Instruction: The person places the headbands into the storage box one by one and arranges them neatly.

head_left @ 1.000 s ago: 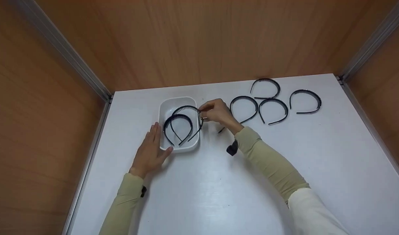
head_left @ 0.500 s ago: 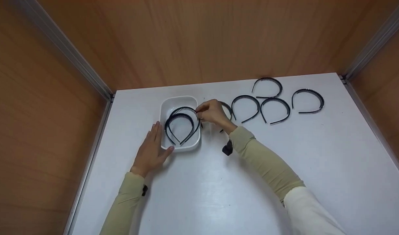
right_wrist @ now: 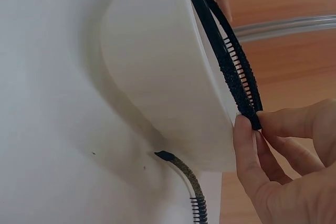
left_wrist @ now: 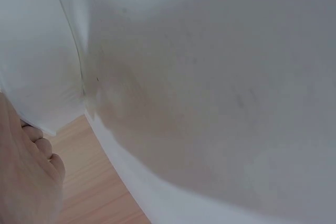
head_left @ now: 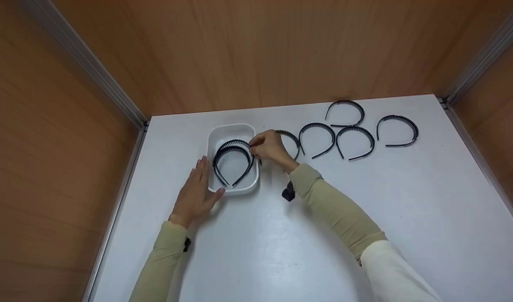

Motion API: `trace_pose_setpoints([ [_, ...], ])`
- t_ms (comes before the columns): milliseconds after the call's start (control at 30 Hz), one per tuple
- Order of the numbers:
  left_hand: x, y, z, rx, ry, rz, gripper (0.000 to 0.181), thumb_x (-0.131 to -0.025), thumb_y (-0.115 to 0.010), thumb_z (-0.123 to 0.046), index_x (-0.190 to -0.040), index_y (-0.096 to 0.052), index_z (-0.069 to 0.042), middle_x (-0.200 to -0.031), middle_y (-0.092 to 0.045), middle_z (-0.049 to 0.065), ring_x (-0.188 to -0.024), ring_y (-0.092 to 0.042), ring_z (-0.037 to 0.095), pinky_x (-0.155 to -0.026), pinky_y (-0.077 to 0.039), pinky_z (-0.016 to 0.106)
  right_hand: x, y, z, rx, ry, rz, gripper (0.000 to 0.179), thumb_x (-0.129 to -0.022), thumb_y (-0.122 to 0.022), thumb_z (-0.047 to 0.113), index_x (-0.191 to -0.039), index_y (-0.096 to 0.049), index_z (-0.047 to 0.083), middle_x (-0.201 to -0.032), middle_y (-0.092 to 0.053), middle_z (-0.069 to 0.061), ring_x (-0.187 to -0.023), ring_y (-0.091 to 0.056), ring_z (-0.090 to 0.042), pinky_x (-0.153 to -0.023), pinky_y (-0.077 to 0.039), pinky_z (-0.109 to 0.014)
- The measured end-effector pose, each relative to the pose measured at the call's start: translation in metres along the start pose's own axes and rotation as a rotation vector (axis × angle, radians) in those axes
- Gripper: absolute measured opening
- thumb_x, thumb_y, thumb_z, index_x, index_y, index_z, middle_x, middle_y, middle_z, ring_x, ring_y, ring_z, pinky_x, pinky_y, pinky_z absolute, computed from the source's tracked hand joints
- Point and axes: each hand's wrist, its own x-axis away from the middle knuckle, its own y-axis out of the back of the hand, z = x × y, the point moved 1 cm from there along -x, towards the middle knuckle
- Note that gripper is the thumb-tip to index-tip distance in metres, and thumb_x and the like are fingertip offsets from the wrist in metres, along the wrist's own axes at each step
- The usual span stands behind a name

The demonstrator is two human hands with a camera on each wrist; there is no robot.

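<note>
My right hand (head_left: 269,147) pinches a black toothed headband (right_wrist: 241,87) at its side between thumb and fingertips, above the right rim of a white plastic tub (head_left: 229,129). Inside the tub lies another black headband (head_left: 215,166), overlapped by the held one in the head view. Along the tub's left side rests my left hand (head_left: 192,193), its fingers straight and its thumb at the near corner. Only the edge of the left hand (left_wrist: 26,166) shows in the left wrist view, against the tub wall (left_wrist: 42,51).
Right of the tub, several more headbands lie on the white table (head_left: 256,247): one headband (head_left: 296,140) partly behind the right hand, others (head_left: 317,124) farther right. The rightmost headband (head_left: 415,131) lies apart. Wooden panels (head_left: 281,50) enclose the back and sides.
My right hand has moved slightly left and down with the held headband, which now nearly lines up with the one in the tub. The left hand stays against the tub.
</note>
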Motion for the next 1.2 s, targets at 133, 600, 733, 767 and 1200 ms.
trace_pose_setpoints([
  [133, 0.000, 0.000, 0.000, -0.003, -0.009, -0.016, 0.101, -0.104, -0.057, -0.061, -0.171, -0.012, -0.001, -0.180, -0.010, 0.017, -0.167, -0.011, 0.035, -0.137, -0.017, 0.050, 0.000, -0.004, 0.003, -0.001, -0.002, 0.011, 0.017, -0.089, -0.079, 0.000, -0.106, -0.083, 0.001, -0.100, -0.078, -0.011, -0.083, -0.072, -0.017, -0.069, -0.065, -0.025],
  [600, 0.001, 0.000, -0.001, 0.012, 0.015, 0.009, 0.103, -0.104, -0.054, -0.065, -0.172, -0.008, -0.003, -0.181, -0.007, 0.013, -0.168, -0.007, 0.030, -0.137, -0.014, 0.046, -0.007, -0.018, 0.010, 0.137, 0.074, -0.026, 0.016, -0.087, -0.078, -0.001, -0.102, -0.083, -0.002, -0.098, -0.080, -0.013, -0.086, -0.070, -0.017, -0.071, -0.059, -0.024],
  [733, 0.000, 0.001, -0.002, 0.009, 0.015, 0.009, 0.101, -0.104, -0.055, -0.063, -0.171, -0.008, -0.003, -0.181, -0.006, 0.013, -0.168, -0.006, 0.030, -0.137, -0.014, 0.046, -0.009, -0.021, 0.012, 0.169, 0.103, -0.015, 0.018, -0.087, -0.075, -0.001, -0.102, -0.084, -0.002, -0.099, -0.081, -0.013, -0.090, -0.072, -0.019, -0.075, -0.060, -0.027],
  [767, 0.000, 0.001, -0.002, 0.005, 0.015, 0.010, 0.101, -0.105, -0.055, -0.063, -0.171, -0.008, -0.002, -0.181, -0.006, 0.013, -0.168, -0.006, 0.030, -0.137, -0.014, 0.046, -0.009, -0.021, 0.012, 0.175, 0.107, -0.012, 0.018, -0.087, -0.074, -0.001, -0.102, -0.084, -0.002, -0.099, -0.081, -0.013, -0.090, -0.072, -0.019, -0.076, -0.060, -0.027],
  [1200, 0.000, 0.001, -0.002, 0.001, 0.018, 0.009, 0.100, -0.105, -0.055, -0.060, -0.171, -0.009, -0.001, -0.180, -0.007, 0.015, -0.168, -0.007, 0.030, -0.137, -0.014, 0.045, -0.010, -0.028, 0.014, 0.240, 0.135, -0.025, 0.015, -0.089, -0.073, -0.002, -0.101, -0.082, -0.005, -0.097, -0.080, -0.016, -0.084, -0.067, -0.017, -0.072, -0.058, -0.028],
])
